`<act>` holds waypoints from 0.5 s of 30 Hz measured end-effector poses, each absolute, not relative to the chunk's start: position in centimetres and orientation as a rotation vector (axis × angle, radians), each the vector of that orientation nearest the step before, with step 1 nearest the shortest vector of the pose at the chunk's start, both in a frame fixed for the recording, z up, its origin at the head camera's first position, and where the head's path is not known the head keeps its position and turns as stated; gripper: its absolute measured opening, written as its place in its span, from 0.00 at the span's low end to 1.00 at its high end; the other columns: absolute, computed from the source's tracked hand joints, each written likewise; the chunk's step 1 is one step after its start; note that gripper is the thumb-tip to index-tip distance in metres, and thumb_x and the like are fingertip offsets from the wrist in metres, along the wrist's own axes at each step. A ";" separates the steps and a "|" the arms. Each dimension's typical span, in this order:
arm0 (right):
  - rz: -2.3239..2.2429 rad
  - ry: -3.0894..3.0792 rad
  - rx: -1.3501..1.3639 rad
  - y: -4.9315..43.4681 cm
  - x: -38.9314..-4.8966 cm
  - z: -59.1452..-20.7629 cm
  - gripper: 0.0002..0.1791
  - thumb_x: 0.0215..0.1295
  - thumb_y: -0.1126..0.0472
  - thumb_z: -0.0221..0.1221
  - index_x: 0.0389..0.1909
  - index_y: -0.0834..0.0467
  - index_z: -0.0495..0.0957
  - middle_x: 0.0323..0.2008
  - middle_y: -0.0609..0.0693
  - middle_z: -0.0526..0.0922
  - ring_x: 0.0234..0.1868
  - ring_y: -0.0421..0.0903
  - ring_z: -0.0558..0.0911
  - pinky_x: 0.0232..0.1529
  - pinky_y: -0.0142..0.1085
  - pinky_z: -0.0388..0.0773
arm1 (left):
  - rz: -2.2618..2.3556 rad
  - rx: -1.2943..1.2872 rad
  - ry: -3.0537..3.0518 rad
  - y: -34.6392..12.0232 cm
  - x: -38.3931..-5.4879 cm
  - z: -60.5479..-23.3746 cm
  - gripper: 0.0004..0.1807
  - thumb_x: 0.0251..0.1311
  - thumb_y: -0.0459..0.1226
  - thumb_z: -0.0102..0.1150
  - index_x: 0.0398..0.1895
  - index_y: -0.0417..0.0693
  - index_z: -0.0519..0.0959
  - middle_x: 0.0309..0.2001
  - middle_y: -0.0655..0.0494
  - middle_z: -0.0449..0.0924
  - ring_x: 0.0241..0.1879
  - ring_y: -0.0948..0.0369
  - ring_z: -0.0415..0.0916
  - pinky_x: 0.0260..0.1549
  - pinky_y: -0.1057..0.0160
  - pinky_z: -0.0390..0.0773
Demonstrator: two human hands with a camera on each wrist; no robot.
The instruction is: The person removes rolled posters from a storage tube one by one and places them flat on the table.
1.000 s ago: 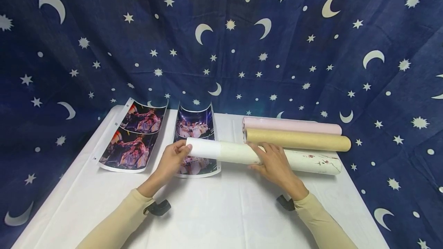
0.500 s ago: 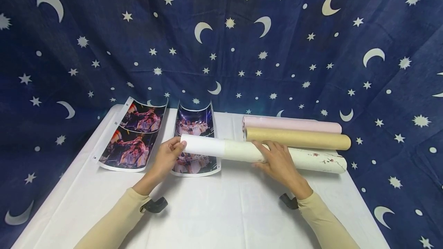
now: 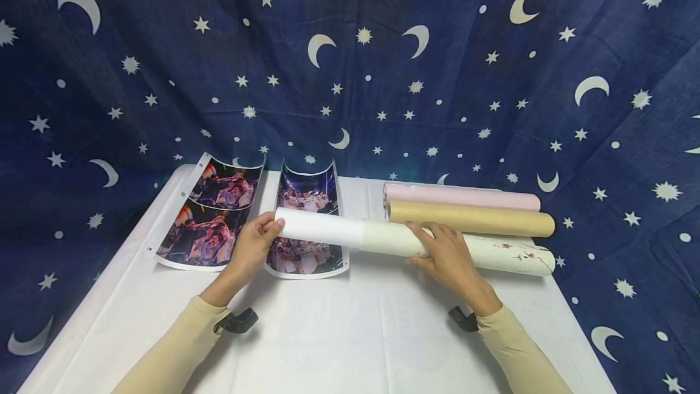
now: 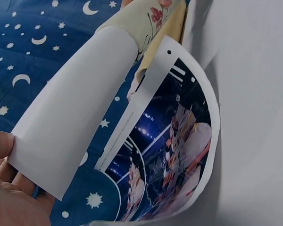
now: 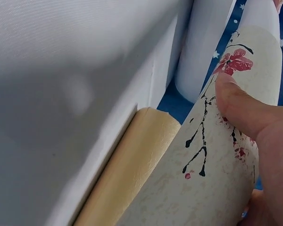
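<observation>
My left hand (image 3: 251, 248) pinches the left end of a rolled white paper sheet (image 3: 319, 227), thumb on the outside. The sheet's other end sits inside a longer cream paper roll (image 3: 511, 254) printed with red blossoms and dark twigs. Around the middle of that cream roll, my right hand (image 3: 447, 259) holds it from above; the thumb lies along its side in the right wrist view. Both rolls are held in one line across the table. Beneath the white sheet lies a curled photo print (image 3: 307, 193), partly covered by it in the head view.
A second curled photo print (image 3: 210, 217) lies at the left on the white table (image 3: 328, 333). Behind the cream roll rest a gold roll (image 3: 481, 219) and a pink roll (image 3: 465, 196), side by side. A dark blue curtain (image 3: 372, 96) with moons and stars hangs behind.
My left hand has moved left, drawing more of the white sheet out of the cream roll. The right hand and cream roll have shifted slightly right.
</observation>
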State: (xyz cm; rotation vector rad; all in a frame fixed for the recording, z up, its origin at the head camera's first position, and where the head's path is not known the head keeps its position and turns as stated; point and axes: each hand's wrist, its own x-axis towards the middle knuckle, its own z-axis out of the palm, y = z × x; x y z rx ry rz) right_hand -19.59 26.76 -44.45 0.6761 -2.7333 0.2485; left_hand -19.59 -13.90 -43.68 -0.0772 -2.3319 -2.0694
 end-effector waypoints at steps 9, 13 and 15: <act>0.259 -2.732 0.667 27.5 -19.3 -44.6 0.44 0.51 0.39 0.70 0.70 0.43 0.65 0.56 0.59 0.78 0.57 0.62 0.77 0.56 0.58 0.67 | -1.964 -0.050 -2.340 -15.2 -19.6 -43.3 0.20 0.72 0.38 0.51 0.57 0.29 0.74 0.48 0.36 0.83 0.40 0.75 0.75 0.47 0.81 0.72; 0.252 -2.713 0.670 27.6 -19.4 -44.5 0.45 0.50 0.39 0.70 0.70 0.44 0.66 0.56 0.60 0.78 0.56 0.63 0.77 0.55 0.58 0.68 | -1.932 -0.041 -2.345 -15.9 -19.7 -43.0 0.21 0.72 0.39 0.51 0.59 0.30 0.74 0.50 0.34 0.82 0.41 0.74 0.75 0.48 0.81 0.72; 0.251 -2.706 0.671 27.7 -19.5 -44.4 0.44 0.50 0.39 0.70 0.69 0.45 0.67 0.56 0.60 0.78 0.56 0.63 0.77 0.55 0.58 0.68 | -1.927 -0.038 -2.345 -16.2 -19.7 -42.8 0.21 0.72 0.40 0.51 0.58 0.31 0.74 0.51 0.34 0.81 0.43 0.74 0.75 0.49 0.80 0.71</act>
